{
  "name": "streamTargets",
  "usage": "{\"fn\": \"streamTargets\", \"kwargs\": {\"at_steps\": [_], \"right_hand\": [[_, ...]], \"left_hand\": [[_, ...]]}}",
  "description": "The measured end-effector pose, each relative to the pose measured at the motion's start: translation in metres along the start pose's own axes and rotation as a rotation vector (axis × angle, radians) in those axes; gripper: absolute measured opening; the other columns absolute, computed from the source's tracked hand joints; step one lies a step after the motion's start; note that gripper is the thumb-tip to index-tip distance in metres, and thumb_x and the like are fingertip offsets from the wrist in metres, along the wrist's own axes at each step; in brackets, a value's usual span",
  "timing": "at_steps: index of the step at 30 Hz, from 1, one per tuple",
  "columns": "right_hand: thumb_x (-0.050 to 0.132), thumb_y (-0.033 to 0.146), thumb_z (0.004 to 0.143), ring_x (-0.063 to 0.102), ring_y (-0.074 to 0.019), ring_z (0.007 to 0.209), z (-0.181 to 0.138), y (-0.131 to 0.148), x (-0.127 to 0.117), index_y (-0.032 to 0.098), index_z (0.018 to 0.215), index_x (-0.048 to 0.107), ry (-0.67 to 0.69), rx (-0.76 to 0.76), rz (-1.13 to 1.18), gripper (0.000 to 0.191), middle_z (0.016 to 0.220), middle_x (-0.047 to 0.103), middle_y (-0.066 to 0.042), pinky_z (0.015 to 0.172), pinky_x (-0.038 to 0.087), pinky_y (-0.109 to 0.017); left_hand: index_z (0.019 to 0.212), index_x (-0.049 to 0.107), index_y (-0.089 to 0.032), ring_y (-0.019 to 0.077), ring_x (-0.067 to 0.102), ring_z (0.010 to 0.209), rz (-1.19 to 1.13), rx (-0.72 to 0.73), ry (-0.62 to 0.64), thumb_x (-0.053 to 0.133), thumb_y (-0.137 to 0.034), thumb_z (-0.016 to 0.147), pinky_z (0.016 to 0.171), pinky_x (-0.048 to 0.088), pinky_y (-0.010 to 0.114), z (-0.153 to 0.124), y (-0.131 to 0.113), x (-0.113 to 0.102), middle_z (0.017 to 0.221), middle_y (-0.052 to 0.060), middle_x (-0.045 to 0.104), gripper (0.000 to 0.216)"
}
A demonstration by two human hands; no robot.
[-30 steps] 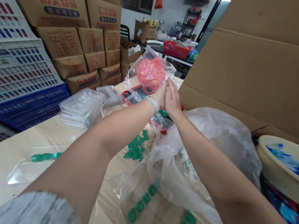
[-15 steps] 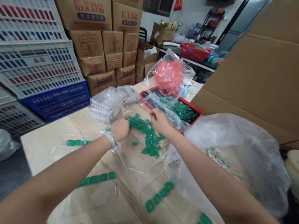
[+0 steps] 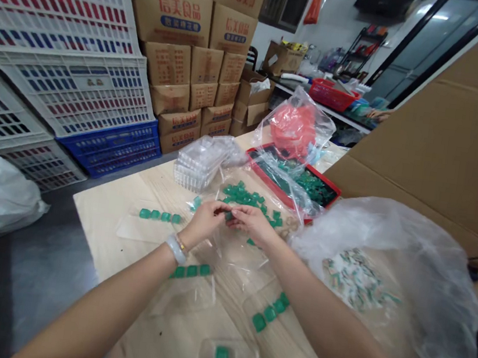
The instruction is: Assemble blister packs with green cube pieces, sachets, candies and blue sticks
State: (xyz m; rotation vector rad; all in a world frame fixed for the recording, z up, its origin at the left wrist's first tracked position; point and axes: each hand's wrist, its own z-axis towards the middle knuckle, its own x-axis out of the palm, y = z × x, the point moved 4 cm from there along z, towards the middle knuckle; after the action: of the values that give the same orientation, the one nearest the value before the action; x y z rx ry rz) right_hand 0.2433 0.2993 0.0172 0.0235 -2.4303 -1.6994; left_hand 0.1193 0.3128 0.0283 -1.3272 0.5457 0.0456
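Note:
My left hand [image 3: 203,221] and my right hand [image 3: 256,223] meet above the middle of the table. Their fingertips pinch one small dark green piece [image 3: 229,215] between them. Just beyond lies a loose pile of glossy green square pieces [image 3: 241,194] on clear plastic. Rows of similar green squares sit on thin transparent sheets or trays: one row [image 3: 165,216] left of my hands, another [image 3: 192,270] below my left wrist, a third [image 3: 269,313] by my right forearm. Two more squares [image 3: 222,356] lie at the near edge of view.
Stacked clear plastic boxes [image 3: 197,164] stand at the back left. A red-rimmed tray [image 3: 261,176] holds more green pieces, with a plastic bag over part of it. A big translucent bag [image 3: 423,285] with small scraps fills the right side. Crates [image 3: 106,147] and cartons [image 3: 184,13] rise behind.
My hands have come together from either side of the pile, nearer to me, and now hold a green piece between them. The camera view has turned somewhat left.

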Motion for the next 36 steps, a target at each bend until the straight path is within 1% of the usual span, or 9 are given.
{"fn": "streamTargets", "kwargs": {"at_steps": [6,11,15,19,24,26,28,32,36], "right_hand": [[0.071,0.034,0.056,0.06,-0.0117,0.054,-0.028,-0.005,0.042,0.016,0.064,0.057,0.034,0.089,0.049,0.024,0.057,0.062,0.0,0.059,0.049,-0.026],[0.071,0.028,0.056,0.059,-0.0109,0.055,-0.024,-0.008,0.102,0.014,0.067,0.056,0.195,0.145,0.015,0.022,0.058,0.061,0.0,0.059,0.048,-0.025],[0.063,0.016,0.062,0.055,-0.0092,0.051,0.01,-0.005,0.162,0.015,0.066,0.055,0.138,-0.05,-0.215,0.009,0.052,0.056,0.004,0.056,0.046,-0.024],[0.06,0.011,0.063,0.053,-0.0088,0.059,0.044,0.0,0.217,0.015,0.065,0.058,0.107,-0.285,-0.548,0.006,0.058,0.056,0.004,0.064,0.044,-0.023],[0.05,0.019,0.077,0.051,-0.0073,0.049,0.057,-0.003,0.238,0.014,0.069,0.056,0.309,0.005,-0.367,0.011,0.055,0.054,0.003,0.058,0.044,-0.023],[0.05,0.019,0.078,0.053,-0.0079,0.052,0.058,0.001,0.235,0.013,0.076,0.056,0.353,0.073,-0.322,0.009,0.059,0.057,0.001,0.06,0.046,-0.024],[0.05,0.018,0.077,0.055,-0.009,0.056,0.064,0.006,0.231,0.012,0.08,0.057,0.314,0.013,-0.46,0.009,0.063,0.059,0.0,0.063,0.046,-0.025],[0.055,0.016,0.074,0.056,-0.0139,0.077,0.073,0.012,0.235,0.012,0.084,0.061,0.184,-0.453,-1.057,0.013,0.081,0.063,-0.006,0.076,0.042,-0.027],[0.047,0.015,0.08,0.053,-0.0172,0.085,0.071,-0.011,0.247,0.011,0.082,0.062,0.325,-0.655,-1.495,0.016,0.084,0.062,-0.009,0.079,0.039,-0.028]], "left_hand": [[0.086,0.059,-0.017,0.0159,0.054,0.087,0.144,0.126,-0.208,0.042,-0.007,0.075,0.08,0.045,0.031,-0.055,-0.014,-0.022,0.087,0.005,0.058,0.023],[0.111,0.049,-0.017,0.0164,0.052,0.095,0.277,0.147,-0.24,0.039,-0.007,0.077,0.086,0.043,0.033,-0.099,0.0,-0.069,0.1,0.008,0.057,0.037],[0.123,0.04,-0.019,0.0151,0.055,0.095,0.27,0.045,-0.399,0.038,-0.008,0.077,0.087,0.043,0.033,-0.124,0.038,-0.122,0.106,0.007,0.058,0.047],[0.111,0.051,-0.014,0.0143,0.058,0.083,0.21,-0.078,-0.637,0.041,-0.008,0.074,0.079,0.047,0.03,-0.135,0.067,-0.156,0.094,0.007,0.062,0.038],[0.096,0.056,-0.015,0.0128,0.057,0.073,0.223,-0.075,-0.787,0.047,-0.018,0.076,0.069,0.047,0.026,-0.125,0.07,-0.171,0.084,0.005,0.061,0.022],[0.096,0.055,-0.015,0.0127,0.057,0.072,0.229,-0.07,-0.79,0.048,-0.019,0.076,0.069,0.047,0.025,-0.117,0.072,-0.176,0.08,0.004,0.061,0.022],[0.102,0.054,-0.015,0.0126,0.057,0.072,0.222,-0.054,-0.731,0.047,-0.018,0.077,0.071,0.047,0.026,-0.111,0.079,-0.18,0.081,0.004,0.061,0.027],[0.112,0.05,-0.013,0.015,0.057,0.084,0.274,-0.057,-0.604,0.041,-0.014,0.079,0.078,0.046,0.029,-0.115,0.099,-0.182,0.097,0.009,0.061,0.034],[0.111,0.051,-0.011,0.0184,0.053,0.097,0.423,-0.038,-0.472,0.039,-0.011,0.078,0.087,0.042,0.033,-0.126,0.105,-0.173,0.104,0.011,0.058,0.035]]}}
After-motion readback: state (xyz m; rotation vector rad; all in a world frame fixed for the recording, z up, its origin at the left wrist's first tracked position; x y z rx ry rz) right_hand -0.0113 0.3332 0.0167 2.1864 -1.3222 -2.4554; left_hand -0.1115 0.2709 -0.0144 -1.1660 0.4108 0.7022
